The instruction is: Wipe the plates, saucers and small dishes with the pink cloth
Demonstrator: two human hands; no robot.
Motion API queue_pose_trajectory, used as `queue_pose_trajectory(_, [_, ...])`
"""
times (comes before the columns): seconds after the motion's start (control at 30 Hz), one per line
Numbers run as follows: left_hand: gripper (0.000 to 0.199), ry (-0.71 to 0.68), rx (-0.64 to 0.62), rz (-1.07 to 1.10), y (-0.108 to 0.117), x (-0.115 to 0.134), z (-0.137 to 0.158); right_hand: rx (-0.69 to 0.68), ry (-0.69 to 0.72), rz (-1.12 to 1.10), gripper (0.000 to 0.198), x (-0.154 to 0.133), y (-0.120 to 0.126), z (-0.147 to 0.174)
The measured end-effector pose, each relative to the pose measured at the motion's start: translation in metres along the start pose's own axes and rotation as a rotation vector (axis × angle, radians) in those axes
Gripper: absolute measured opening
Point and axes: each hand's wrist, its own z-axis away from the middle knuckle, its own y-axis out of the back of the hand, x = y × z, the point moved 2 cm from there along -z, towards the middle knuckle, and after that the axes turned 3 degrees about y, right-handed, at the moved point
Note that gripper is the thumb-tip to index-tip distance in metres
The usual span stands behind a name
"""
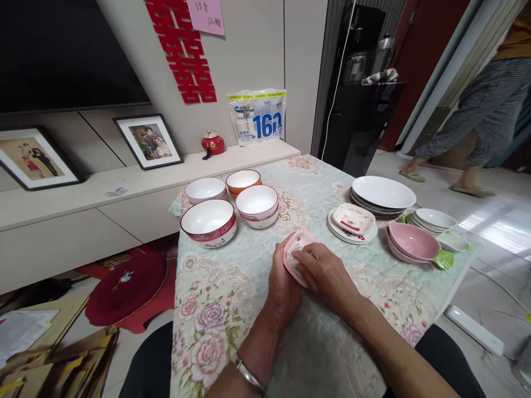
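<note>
My left hand [281, 283] is wrapped round the side of a small square dish with a pink rim [302, 239], tilted up above the table. The fingers of my right hand [332, 273] are bent together and press against the inside of the dish; whether something is between them is hidden. Ahead of my hands stand stacked bowls, among them a red-patterned bowl [208, 218], a pink-rimmed bowl [257, 200] and an orange bowl [243, 179]. To the right, a square dish with a red print [354, 217] rests on round white plates [334, 232].
Farther right are a stack of large white plates [384, 190], pink leaf-handled bowls [415, 240] and small white dishes [435, 216]. A floral tablecloth [211, 309] covers the table. A cabinet ledge [194, 166] runs behind it. A person [487, 105] walks at the right; a power strip [475, 330] lies on the floor.
</note>
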Motion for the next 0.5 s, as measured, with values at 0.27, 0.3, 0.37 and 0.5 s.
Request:
queue_pose_trajectory(0.27, [0.042,-0.043,-0.027,0.138,-0.001,0.009,-0.007,-0.029,0.079,0.279,0.018,0.002,-0.001,-0.03])
queue_pose_trajectory(0.3, [0.043,-0.059,-0.009,0.139,0.0,0.008,-0.008,-0.051,0.027,0.321,0.017,0.003,-0.001,-0.031])
queue_pose_trajectory(0.37, [0.046,-0.081,0.037,0.117,0.003,0.005,-0.011,-0.112,-0.078,0.338,0.015,0.002,0.002,-0.031])
queue_pose_trajectory(0.5, [0.05,-0.081,0.114,-0.017,0.011,0.0,-0.011,-0.262,-0.11,0.147,0.017,-0.002,0.013,-0.029])
